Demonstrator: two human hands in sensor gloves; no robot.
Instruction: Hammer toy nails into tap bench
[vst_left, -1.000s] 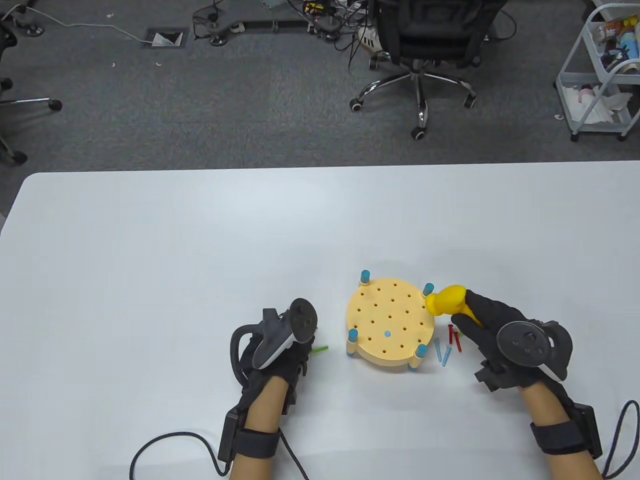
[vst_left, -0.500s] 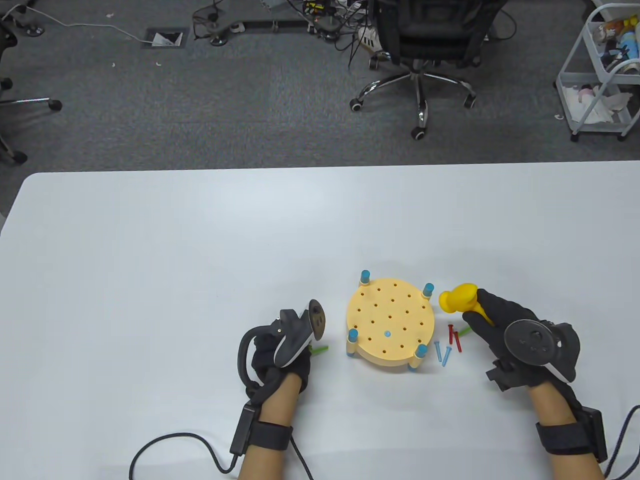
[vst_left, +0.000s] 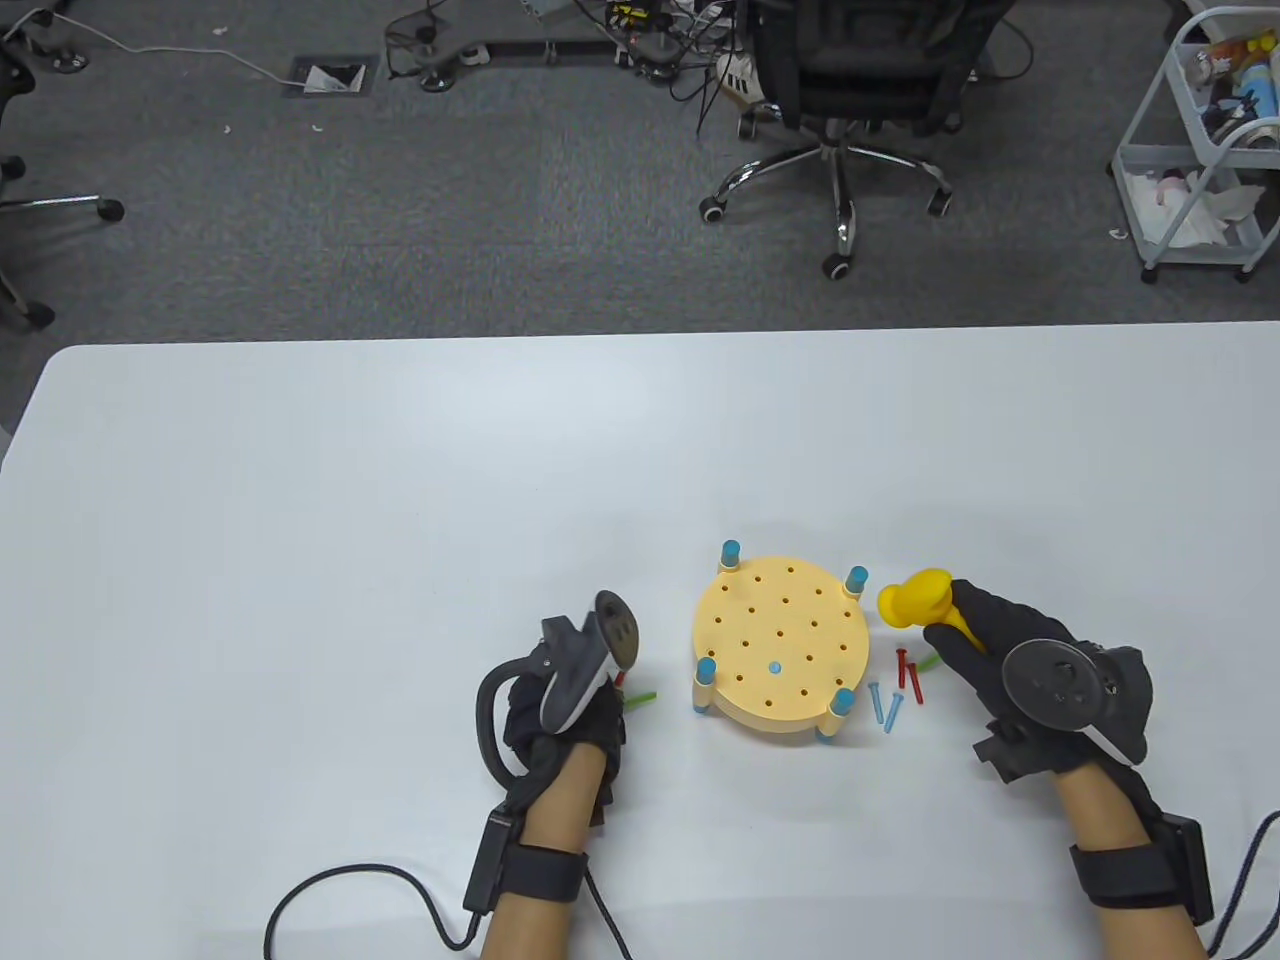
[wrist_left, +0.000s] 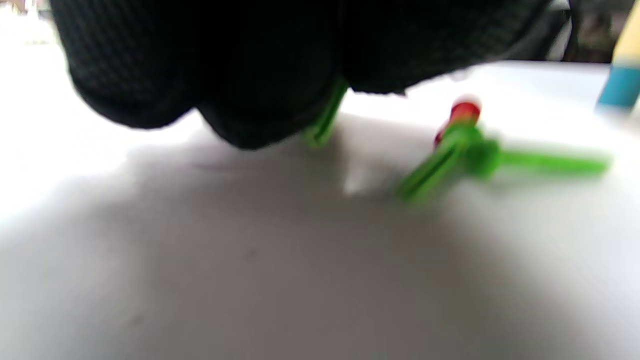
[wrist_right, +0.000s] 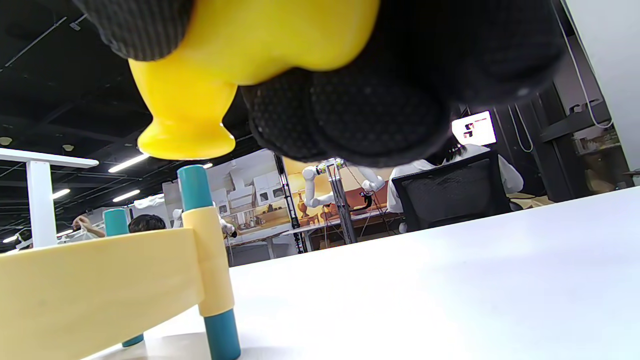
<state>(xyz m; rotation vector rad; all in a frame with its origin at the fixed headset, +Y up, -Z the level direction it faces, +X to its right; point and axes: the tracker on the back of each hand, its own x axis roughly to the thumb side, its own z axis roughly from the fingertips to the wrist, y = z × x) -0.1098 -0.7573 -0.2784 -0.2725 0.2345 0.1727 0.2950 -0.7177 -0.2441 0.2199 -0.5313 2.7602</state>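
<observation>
The round yellow tap bench (vst_left: 800, 610) stands on blue legs, with one blue nail (vst_left: 775, 666) sunk in its top. My right hand (vst_left: 950, 640) grips the yellow toy hammer (vst_left: 915, 597) just right of the bench; its head hangs above a bench leg (wrist_right: 220, 320) in the right wrist view, where the hammer (wrist_right: 240, 50) fills the top. My left hand (vst_left: 612, 700) rests on the table left of the bench. In the blurred left wrist view its fingers (wrist_left: 260, 100) pinch a green nail (wrist_left: 325, 117).
Two more green nails (wrist_left: 450, 160) and a red nail (wrist_left: 462, 112) lie by the left hand. Loose blue nails (vst_left: 885, 705), red nails (vst_left: 908, 672) and a green nail (vst_left: 930, 662) lie right of the bench. Glove cables trail to the table's front edge.
My right hand drew the hammer a little right, away from the bench, then held still. My left hand tilted and shifted slightly right over the green nails.
</observation>
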